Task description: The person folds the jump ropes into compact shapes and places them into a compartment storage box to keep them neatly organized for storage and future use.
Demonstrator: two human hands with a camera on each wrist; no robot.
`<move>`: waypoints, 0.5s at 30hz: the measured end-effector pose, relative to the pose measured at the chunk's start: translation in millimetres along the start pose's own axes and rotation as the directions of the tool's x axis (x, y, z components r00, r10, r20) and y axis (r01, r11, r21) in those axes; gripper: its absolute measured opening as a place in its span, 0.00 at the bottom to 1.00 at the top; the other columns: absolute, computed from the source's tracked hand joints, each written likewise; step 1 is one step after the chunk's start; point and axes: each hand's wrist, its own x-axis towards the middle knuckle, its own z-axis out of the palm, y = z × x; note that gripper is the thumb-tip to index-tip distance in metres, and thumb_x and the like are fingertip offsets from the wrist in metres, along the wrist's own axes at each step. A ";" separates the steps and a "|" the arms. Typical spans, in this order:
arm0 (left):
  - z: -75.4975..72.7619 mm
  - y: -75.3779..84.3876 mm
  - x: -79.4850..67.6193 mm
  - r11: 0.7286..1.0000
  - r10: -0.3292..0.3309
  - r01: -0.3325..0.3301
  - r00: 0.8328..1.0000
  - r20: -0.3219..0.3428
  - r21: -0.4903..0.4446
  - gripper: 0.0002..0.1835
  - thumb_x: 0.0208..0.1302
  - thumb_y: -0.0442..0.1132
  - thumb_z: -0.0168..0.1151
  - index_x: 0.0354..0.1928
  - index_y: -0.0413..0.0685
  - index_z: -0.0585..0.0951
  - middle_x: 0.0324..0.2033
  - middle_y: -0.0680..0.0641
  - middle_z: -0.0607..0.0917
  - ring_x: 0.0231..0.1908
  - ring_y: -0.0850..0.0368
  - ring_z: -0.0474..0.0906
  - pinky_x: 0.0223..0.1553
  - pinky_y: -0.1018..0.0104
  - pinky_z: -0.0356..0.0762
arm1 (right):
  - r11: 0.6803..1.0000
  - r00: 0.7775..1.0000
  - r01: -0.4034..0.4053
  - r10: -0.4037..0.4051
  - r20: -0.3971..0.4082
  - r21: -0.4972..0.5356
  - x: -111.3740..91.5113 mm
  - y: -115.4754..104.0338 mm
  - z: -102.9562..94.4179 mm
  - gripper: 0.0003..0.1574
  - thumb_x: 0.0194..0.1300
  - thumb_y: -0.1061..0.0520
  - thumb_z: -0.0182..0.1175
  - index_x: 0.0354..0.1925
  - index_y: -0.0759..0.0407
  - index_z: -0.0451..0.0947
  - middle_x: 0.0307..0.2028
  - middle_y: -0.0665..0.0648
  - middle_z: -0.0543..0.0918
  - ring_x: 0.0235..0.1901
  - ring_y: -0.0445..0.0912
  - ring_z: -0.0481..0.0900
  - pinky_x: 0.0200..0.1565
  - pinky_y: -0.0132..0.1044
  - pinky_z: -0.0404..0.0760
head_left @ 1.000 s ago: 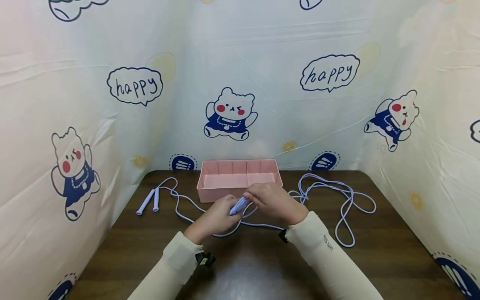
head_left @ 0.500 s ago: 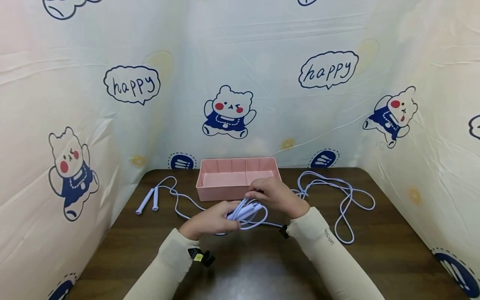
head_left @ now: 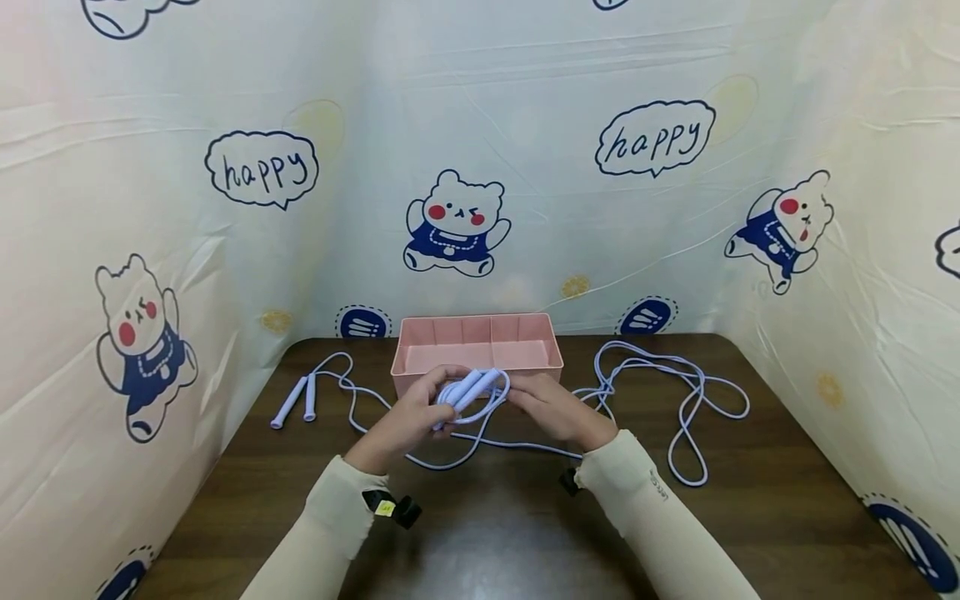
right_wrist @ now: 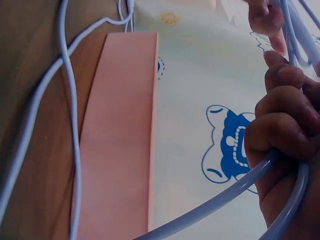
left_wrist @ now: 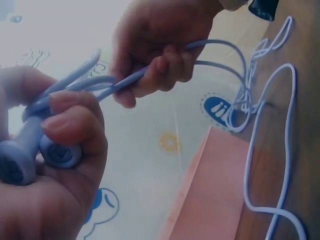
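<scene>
My left hand [head_left: 397, 425] grips a folded bundle of lilac jump rope [head_left: 472, 390], its two handles lying side by side. The handle ends [left_wrist: 60, 152] poke out between thumb and fingers in the left wrist view. Close to the bundle's right side, my right hand [head_left: 558, 410] has its fingers curled round two strands of the rope [right_wrist: 220, 200]. Both hands are raised in front of the pink box [head_left: 405, 382]. Another pair of lilac handles [head_left: 288, 404] lies on the table at the left, joined to cord.
The divided pink box stands at the back of the brown table [head_left: 480, 533]. Loose cord [head_left: 697, 383] lies in loops at the right, and more cord [head_left: 517, 447] crosses the middle. A printed curtain [head_left: 525, 100] closes off the back and sides.
My left hand has lifted and turned the bundle, so its handles now point up and to the right. The right hand has moved slightly lower beside it. The box and the left handles stay put.
</scene>
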 end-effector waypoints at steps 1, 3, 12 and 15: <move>-0.5 0.5 0.0 1.000 0.008 -0.007 1.000 -0.013 0.018 0.28 0.59 0.25 0.54 0.64 0.39 0.66 0.49 0.34 0.70 0.26 0.53 0.73 0.23 0.67 0.74 | 1.000 1.000 0.000 -0.001 0.013 0.021 -1.6 0.9 1.1 0.15 0.77 0.51 0.45 0.48 0.53 0.77 0.27 0.48 0.74 0.28 0.42 0.72 0.32 0.37 0.74; -1.2 1.2 -0.7 0.996 0.029 -0.027 0.999 -0.019 0.090 0.27 0.62 0.25 0.55 0.64 0.39 0.68 0.49 0.34 0.71 0.27 0.51 0.74 0.25 0.64 0.76 | 1.000 1.000 -0.009 0.009 0.024 0.028 -4.2 1.5 2.7 0.17 0.76 0.47 0.46 0.49 0.52 0.78 0.27 0.45 0.73 0.28 0.41 0.72 0.32 0.37 0.73; 6.6 4.0 -4.0 0.930 0.103 -0.130 0.990 0.095 0.345 0.25 0.71 0.41 0.58 0.67 0.47 0.68 0.49 0.43 0.75 0.38 0.49 0.76 0.37 0.58 0.79 | 0.996 0.997 -0.021 0.013 -0.082 -0.091 -0.6 9.3 10.4 0.16 0.71 0.43 0.55 0.35 0.50 0.81 0.23 0.42 0.71 0.26 0.38 0.70 0.31 0.35 0.72; 11.7 3.4 -1.3 0.887 0.150 -0.162 0.987 0.062 0.433 0.24 0.68 0.44 0.62 0.64 0.50 0.71 0.50 0.50 0.76 0.44 0.53 0.75 0.44 0.59 0.77 | 0.988 0.992 -0.024 0.005 -0.123 -0.155 0.2 13.1 13.3 0.17 0.69 0.44 0.57 0.32 0.52 0.82 0.19 0.41 0.71 0.23 0.38 0.70 0.29 0.35 0.73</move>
